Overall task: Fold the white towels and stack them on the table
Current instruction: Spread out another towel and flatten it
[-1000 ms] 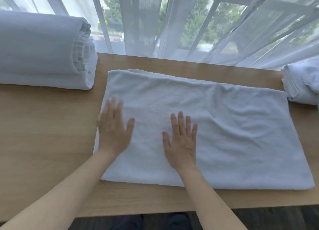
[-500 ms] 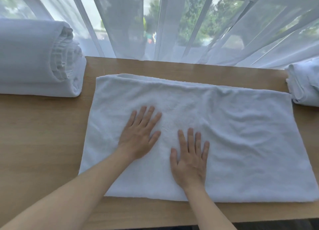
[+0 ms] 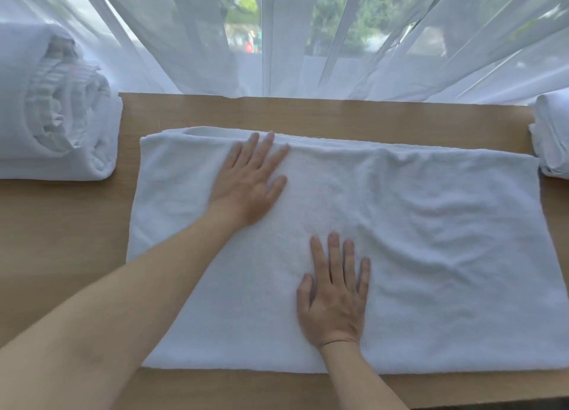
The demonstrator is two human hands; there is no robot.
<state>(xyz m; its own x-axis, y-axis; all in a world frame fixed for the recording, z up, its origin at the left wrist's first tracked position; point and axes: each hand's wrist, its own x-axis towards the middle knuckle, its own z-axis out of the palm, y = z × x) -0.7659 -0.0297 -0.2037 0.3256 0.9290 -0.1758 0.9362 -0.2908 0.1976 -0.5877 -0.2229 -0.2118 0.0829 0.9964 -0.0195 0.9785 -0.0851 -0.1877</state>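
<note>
Two bare hands lie flat, palms down, on a white towel [image 3: 431, 240] spread across the centre of a wooden table [image 3: 61, 240]. Towel: folded to a wide rectangle, long axis running L–R, far edge doubled over into a soft ridge, near edge just inside the table's front edge; wrinkles on the R half. Left hand [image 3: 246, 185]: fingers straight, slightly spread, angled toward the far R; fingertips reach the far ridge of the towel, palm on the upper-centre-left area. Right hand [image 3: 335, 299]: fingers straight and close together, thumb out to the L, pointing away from the person; it rests on the towel's near-centre, fingertips short of the towel's mid-line. Neither hand grips or pinches fabric; cloth lies under the fingers only. Hands apart, left further from the person than the right. Rolled white bundle [image 3: 55, 117] sits at the table's far-L corner, apart from the towel. Second white bundle [image 3: 551, 138] at the far-R edge, just beside the towel's far-R corner. Sheer curtain [image 3: 308, 40] hangs behind the table.
</note>
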